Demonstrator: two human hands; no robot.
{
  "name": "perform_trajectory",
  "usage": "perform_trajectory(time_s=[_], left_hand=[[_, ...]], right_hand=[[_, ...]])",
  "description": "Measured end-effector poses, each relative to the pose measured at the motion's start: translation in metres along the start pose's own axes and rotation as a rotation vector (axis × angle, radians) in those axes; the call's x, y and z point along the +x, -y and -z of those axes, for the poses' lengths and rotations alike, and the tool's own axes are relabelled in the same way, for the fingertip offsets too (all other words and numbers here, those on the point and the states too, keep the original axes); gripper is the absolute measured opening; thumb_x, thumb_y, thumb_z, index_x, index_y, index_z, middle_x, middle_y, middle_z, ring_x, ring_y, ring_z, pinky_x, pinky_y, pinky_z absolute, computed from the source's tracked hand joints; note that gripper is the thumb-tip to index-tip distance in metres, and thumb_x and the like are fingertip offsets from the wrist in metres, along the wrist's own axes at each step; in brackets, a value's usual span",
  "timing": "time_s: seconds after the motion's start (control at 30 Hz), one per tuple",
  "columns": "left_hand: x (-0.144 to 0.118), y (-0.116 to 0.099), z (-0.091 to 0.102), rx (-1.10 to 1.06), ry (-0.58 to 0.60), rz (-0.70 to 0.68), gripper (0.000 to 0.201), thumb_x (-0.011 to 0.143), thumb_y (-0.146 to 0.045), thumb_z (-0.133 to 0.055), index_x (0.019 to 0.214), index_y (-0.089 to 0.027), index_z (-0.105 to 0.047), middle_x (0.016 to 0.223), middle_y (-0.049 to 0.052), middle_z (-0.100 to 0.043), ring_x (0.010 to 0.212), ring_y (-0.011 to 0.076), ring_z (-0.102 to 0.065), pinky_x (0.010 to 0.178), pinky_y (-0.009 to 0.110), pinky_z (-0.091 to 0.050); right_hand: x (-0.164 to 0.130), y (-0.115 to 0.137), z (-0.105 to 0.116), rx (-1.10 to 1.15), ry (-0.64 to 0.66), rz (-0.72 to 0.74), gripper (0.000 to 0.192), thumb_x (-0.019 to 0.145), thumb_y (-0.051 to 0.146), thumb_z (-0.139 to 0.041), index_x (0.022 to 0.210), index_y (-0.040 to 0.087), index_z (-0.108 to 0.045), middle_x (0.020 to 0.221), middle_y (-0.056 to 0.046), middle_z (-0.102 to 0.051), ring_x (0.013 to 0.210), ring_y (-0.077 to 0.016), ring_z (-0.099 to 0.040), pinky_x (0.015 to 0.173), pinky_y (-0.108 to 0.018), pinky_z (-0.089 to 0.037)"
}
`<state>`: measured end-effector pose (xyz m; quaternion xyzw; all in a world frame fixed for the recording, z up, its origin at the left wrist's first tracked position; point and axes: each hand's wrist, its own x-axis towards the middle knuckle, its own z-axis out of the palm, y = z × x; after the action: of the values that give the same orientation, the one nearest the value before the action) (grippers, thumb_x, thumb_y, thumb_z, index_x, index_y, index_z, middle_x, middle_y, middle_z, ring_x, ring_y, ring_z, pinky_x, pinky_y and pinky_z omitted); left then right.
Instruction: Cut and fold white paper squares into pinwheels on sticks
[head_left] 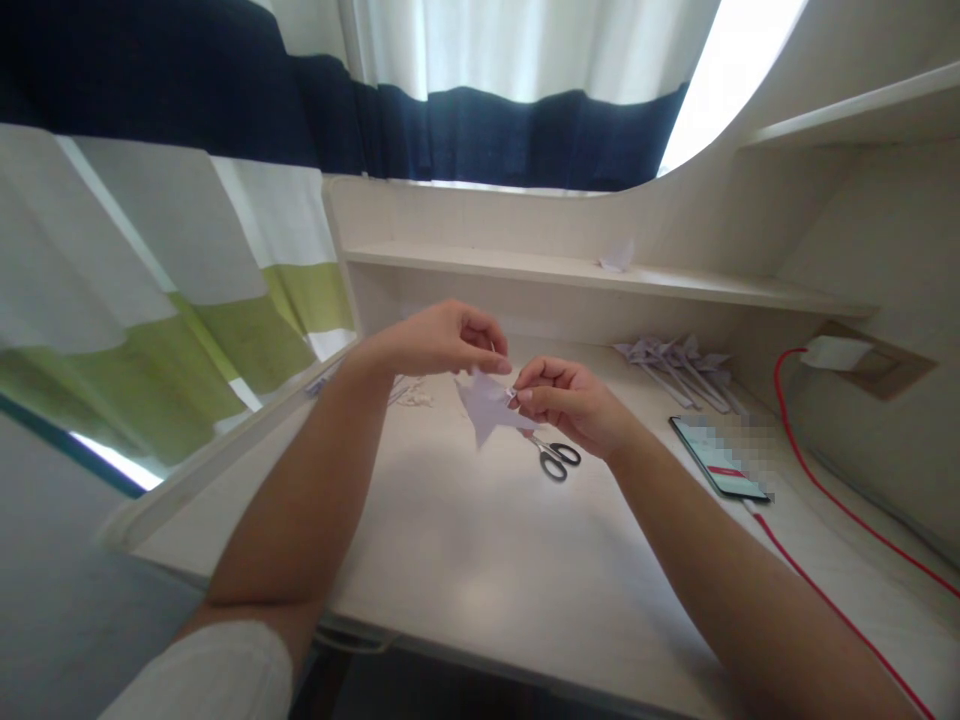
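A pale lilac paper pinwheel (486, 405) with pointed blades hangs above the desk between my hands. My left hand (454, 340) pinches its upper edge with thumb and fingertips. At the pinwheel's right side, near the centre, my right hand (574, 405) closes thumb and forefinger on it. Something small and whitish shows at those right fingertips, too small to name. Black-handled scissors (555, 458) lie on the desk just below my right hand, their blades partly hidden behind the paper.
Several paper pinwheels on sticks (679, 365) lie at the back right. A phone (720, 458) with a red cable (825, 600) rests on the right. Small pale pieces (415, 393) lie behind my left forearm. A folded paper piece (616, 258) sits on the shelf (487, 262).
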<state>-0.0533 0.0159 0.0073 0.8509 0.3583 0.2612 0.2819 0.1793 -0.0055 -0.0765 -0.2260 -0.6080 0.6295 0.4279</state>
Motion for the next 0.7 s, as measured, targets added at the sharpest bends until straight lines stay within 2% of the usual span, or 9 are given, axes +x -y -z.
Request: perform_trajectory(time_s=[0.17,0.3,0.37,0.47,0.6,0.7], left_hand=[[0.01,0.002,-0.007,-0.12,-0.443,-0.057,0.027,0.087,-0.042,-0.075,0.079,-0.016,-0.074,0.063,0.001,-0.066,0.057,0.011,-0.058,0.054,0.022,-0.042],[0.006,-0.007,-0.008,-0.136,-0.658,-0.178,0.022,0.09,-0.039,-0.074,0.083,-0.017,-0.074,0.065,-0.001,-0.063,0.058,0.0104,-0.055,0.054,0.022,-0.04],[0.0,-0.017,-0.01,-0.087,-0.718,-0.231,0.028,0.09,-0.046,-0.074,0.086,-0.018,-0.074,0.067,-0.001,-0.064,0.06,0.0114,-0.055,0.055,0.024,-0.039],[-0.01,-0.034,-0.018,0.048,-0.741,-0.265,0.032,0.088,-0.052,-0.076,0.089,-0.02,-0.074,0.077,0.001,-0.069,0.068,0.0137,-0.06,0.06,0.026,-0.043],[-0.013,-0.044,-0.031,0.25,-0.742,-0.179,0.032,0.084,-0.05,-0.079,0.101,-0.022,-0.075,0.083,0.001,-0.072,0.073,0.0161,-0.063,0.066,0.029,-0.046],[-0.009,-0.041,-0.035,0.269,-0.76,-0.146,0.021,0.087,-0.04,-0.075,0.099,-0.023,-0.075,0.085,0.0,-0.074,0.073,0.0164,-0.066,0.069,0.031,-0.048]], right_hand=[[0.003,-0.006,0.001,0.078,-0.066,0.009,0.016,0.075,0.02,-0.087,0.086,0.02,-0.075,0.073,0.003,-0.074,0.057,-0.0115,-0.067,0.057,-0.026,-0.059],[0.003,-0.001,0.002,0.049,-0.159,0.043,0.016,0.076,0.022,-0.087,0.085,0.02,-0.075,0.073,0.002,-0.076,0.056,-0.0109,-0.067,0.058,-0.026,-0.059],[0.002,0.005,0.001,0.007,-0.251,0.071,0.017,0.075,0.025,-0.088,0.084,0.019,-0.075,0.074,0.001,-0.077,0.054,-0.0111,-0.067,0.058,-0.026,-0.059],[0.0,0.014,-0.001,-0.06,-0.387,0.122,0.017,0.074,0.025,-0.088,0.082,0.019,-0.074,0.079,-0.001,-0.08,0.054,-0.0113,-0.069,0.058,-0.026,-0.057],[-0.004,0.025,-0.006,-0.093,-0.497,0.175,0.015,0.075,0.024,-0.086,0.083,0.02,-0.074,0.08,-0.002,-0.081,0.056,-0.0126,-0.071,0.059,-0.026,-0.055],[-0.008,0.032,-0.009,-0.087,-0.53,0.197,0.016,0.075,0.026,-0.086,0.084,0.02,-0.074,0.08,-0.002,-0.082,0.056,-0.0129,-0.071,0.059,-0.026,-0.053]])
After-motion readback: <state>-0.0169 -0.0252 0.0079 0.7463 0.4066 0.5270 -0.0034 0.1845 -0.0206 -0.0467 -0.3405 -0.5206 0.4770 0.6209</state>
